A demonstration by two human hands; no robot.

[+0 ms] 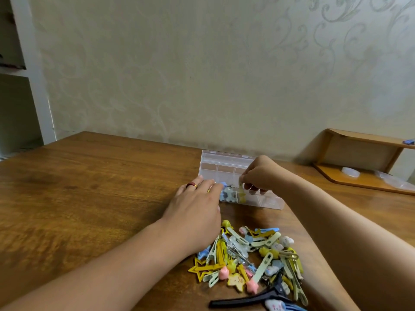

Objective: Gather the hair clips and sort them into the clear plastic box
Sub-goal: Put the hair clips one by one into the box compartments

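A clear plastic box [226,163] with compartments stands open on the wooden table, its lid raised at the back. Blue and pale clips [228,194] lie in its front left compartment. My right hand [260,173] hovers over the box and pinches a small yellow clip [241,190], lowering it into a front compartment. My left hand [197,207], with rings on two fingers, rests at the box's left front corner, its fingertips at the blue clips; what they hold is hidden. A pile of several yellow, green, blue and pink hair clips [251,254] lies near me.
A long black clip [247,299] lies at the pile's near edge. A wooden shelf unit [363,162] stands on the table at the back right with a small white dish [350,171] in it. The wall runs close behind the box.
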